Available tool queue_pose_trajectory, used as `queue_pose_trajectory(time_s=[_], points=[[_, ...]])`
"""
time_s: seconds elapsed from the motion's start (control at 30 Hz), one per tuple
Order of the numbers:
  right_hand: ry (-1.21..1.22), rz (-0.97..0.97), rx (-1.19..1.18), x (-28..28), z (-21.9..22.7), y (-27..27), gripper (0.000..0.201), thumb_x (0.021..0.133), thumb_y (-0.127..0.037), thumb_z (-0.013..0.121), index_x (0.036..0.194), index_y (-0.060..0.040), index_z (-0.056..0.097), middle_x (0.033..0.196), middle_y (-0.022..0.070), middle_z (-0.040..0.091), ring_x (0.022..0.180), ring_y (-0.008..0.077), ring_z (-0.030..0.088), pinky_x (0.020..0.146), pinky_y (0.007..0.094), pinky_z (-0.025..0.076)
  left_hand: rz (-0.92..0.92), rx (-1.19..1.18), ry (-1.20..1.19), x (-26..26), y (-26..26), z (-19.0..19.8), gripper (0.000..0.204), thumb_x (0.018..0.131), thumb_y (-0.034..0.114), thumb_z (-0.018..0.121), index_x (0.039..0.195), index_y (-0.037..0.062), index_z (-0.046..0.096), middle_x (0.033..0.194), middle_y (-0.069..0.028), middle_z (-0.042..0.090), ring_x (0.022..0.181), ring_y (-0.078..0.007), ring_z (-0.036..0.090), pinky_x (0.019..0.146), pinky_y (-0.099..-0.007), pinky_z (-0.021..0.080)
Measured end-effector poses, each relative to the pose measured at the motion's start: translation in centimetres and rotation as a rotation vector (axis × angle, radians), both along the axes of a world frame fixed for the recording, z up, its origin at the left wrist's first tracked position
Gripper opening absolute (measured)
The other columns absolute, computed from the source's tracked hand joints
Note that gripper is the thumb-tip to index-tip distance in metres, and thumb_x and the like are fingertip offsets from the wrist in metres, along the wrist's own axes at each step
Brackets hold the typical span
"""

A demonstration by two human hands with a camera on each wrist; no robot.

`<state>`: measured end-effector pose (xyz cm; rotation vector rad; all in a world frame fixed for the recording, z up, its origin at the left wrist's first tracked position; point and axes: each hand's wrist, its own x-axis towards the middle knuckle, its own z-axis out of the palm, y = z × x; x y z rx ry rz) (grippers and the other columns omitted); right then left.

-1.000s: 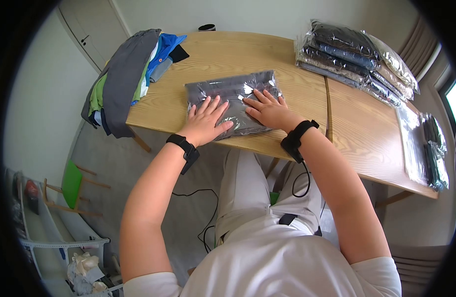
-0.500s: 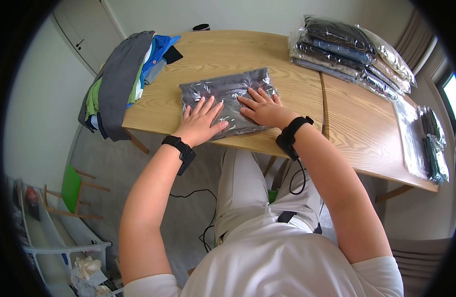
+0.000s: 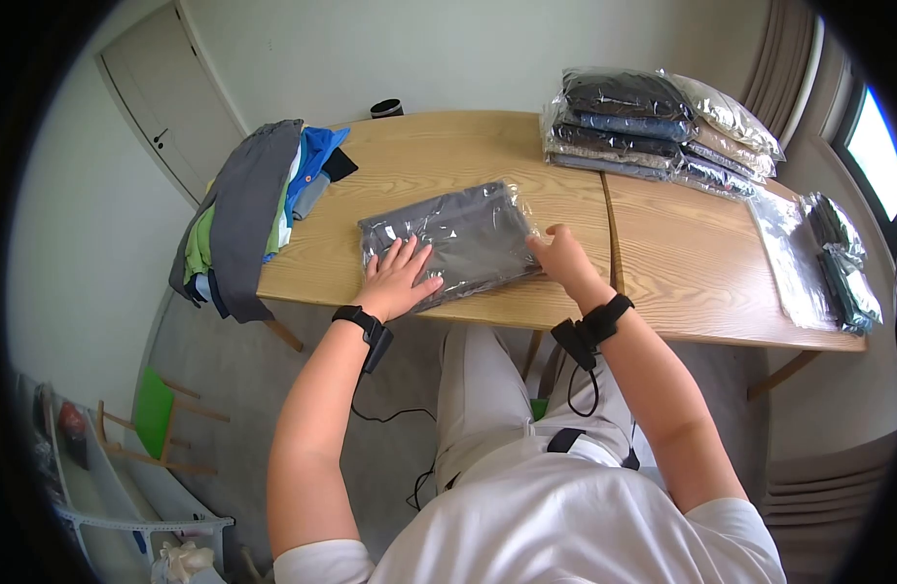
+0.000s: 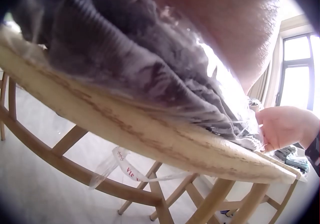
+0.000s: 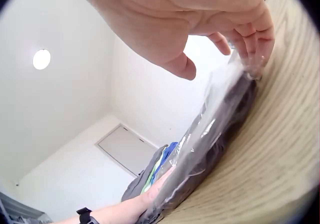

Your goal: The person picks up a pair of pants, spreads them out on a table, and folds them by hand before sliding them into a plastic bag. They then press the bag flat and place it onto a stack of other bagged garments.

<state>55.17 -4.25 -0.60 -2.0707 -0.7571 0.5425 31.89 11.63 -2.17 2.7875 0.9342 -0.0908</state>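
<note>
A dark grey folded garment in a clear plastic bag (image 3: 453, 238) lies flat and slightly slanted at the table's front edge. My left hand (image 3: 398, 282) rests on its near left part, fingers spread. At the bag's right end is my right hand (image 3: 565, 261). In the right wrist view, the bent fingers (image 5: 257, 41) of that hand reach down to the bag's end, fingertips right at the plastic, while its thumb stands apart. The left wrist view shows the bagged garment (image 4: 125, 59) close up along the table edge.
Loose clothes (image 3: 249, 209) hang over the table's left end. Stacked bagged garments (image 3: 624, 122) stand at the back right. Flat clear bags (image 3: 789, 258) and small dark packets (image 3: 843, 277) lie at the far right. A black round container (image 3: 386, 108) shows behind the table.
My right hand has moved from the bag's top to its right end, fingers now bent. The left hand stays on the bag. The bag is turned slightly, and the head view has tilted up.
</note>
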Motion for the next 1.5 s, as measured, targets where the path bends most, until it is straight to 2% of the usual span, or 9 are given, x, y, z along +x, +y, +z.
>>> queue_pose_trajectory(time_s=[0.07,0.33,0.4,0.47,0.53,0.6,0.67,0.87,1.5], points=[[-0.062,0.034,-0.012,0.9,-2.2,0.4,0.053,0.084,-0.035,0.064,0.114,0.0081,0.054,0.097,0.0233,0.066,0.083,0.0372,0.066,0.077,0.0408,0.051,0.001,0.020,-0.009,0.0,-0.1,-0.3,0.072,0.091,0.063,0.037,0.149,0.0207,0.024,0.157,-0.0083,0.011,0.145,-0.0268,0.006,0.113,-0.0518,0.006],[-0.184,0.143,0.020,0.5,-3.0,-6.1,0.038,0.085,-0.029,0.063,0.093,0.0078,0.060,0.083,0.0261,0.065,0.083,0.0403,0.063,0.073,0.0430,0.049,-0.141,0.005,0.024,-0.5,-3.7,0.3,0.073,0.091,0.063,0.036,0.149,0.0205,0.023,0.157,-0.0093,0.012,0.145,-0.0277,0.007,0.113,-0.0520,0.007],[0.054,0.103,-0.013,-0.1,-0.6,-8.6,0.034,0.084,-0.025,0.066,0.088,0.0074,0.060,0.077,0.0219,0.066,0.074,0.0367,0.063,0.068,0.0430,0.049,-0.173,0.017,0.023,-0.7,-5.2,0.0,0.072,0.092,0.063,0.034,0.149,0.0207,0.023,0.157,-0.0093,0.012,0.145,-0.0284,0.007,0.113,-0.0528,0.007],[0.175,0.061,0.012,-0.8,-1.1,-9.3,0.030,0.083,-0.022,0.066,0.096,0.0048,0.059,0.081,0.0179,0.066,0.078,0.0320,0.063,0.069,0.0412,0.049,-0.192,0.007,0.008,-1.2,-5.7,0.0,0.070,0.093,0.061,0.034,0.149,0.0202,0.023,0.157,-0.0108,0.011,0.145,-0.0293,0.008,0.113,-0.0539,0.007],[-0.747,-0.034,0.250,-2.2,-1.3,-9.2,0.035,0.084,-0.021,0.065,0.110,0.0011,0.055,0.094,0.0165,0.064,0.093,0.0301,0.060,0.079,0.0393,0.047,-0.195,-0.119,-0.152,-1.2,-5.4,0.4,0.070,0.093,0.060,0.035,0.149,0.0194,0.022,0.156,-0.0126,0.011,0.144,-0.0301,0.009,0.113,-0.0540,0.009],[-0.782,0.294,0.286,-2.5,-0.8,-8.3,0.038,0.086,-0.018,0.062,0.120,-0.0051,0.052,0.119,0.0142,0.058,0.112,0.0324,0.053,0.095,0.0425,0.041,-0.192,-0.092,-0.266,-1.2,-5.1,0.8,0.069,0.093,0.056,0.041,0.148,0.0188,0.025,0.156,-0.0139,0.012,0.144,-0.0309,0.010,0.113,-0.0543,0.010],[-0.881,0.474,0.206,-2.6,-2.2,-6.5,0.042,0.091,-0.030,0.056,0.127,-0.0102,0.051,0.133,0.0127,0.050,0.128,0.0304,0.042,0.106,0.0463,0.032,-0.306,0.299,-0.196,-1.1,-4.8,1.8,0.068,0.091,0.053,0.047,0.147,0.0187,0.028,0.156,-0.0135,0.013,0.143,-0.0319,0.012,0.113,-0.0543,0.012],[-0.777,0.472,-0.186,-2.2,-2.0,-4.4,0.052,0.095,-0.053,0.038,0.137,-0.0227,0.046,0.147,0.0070,0.038,0.139,0.0270,0.028,0.110,0.0559,0.021,-0.295,0.262,-0.062,-1.5,-3.2,0.5,0.070,0.089,0.056,0.048,0.146,0.0218,0.030,0.155,-0.0122,0.018,0.143,-0.0326,0.015,0.111,-0.0570,0.014],[-0.858,0.446,-0.143,-2.0,-3.8,-4.0,0.051,0.093,-0.053,0.041,0.135,-0.0252,0.048,0.146,0.0048,0.039,0.137,0.0275,0.031,0.109,0.0535,0.024,-0.253,0.223,-0.138,-1.4,-3.3,-1.0,0.061,0.091,0.055,0.045,0.143,0.0255,0.035,0.153,-0.0093,0.024,0.141,-0.0303,0.021,0.110,-0.0581,0.018]])
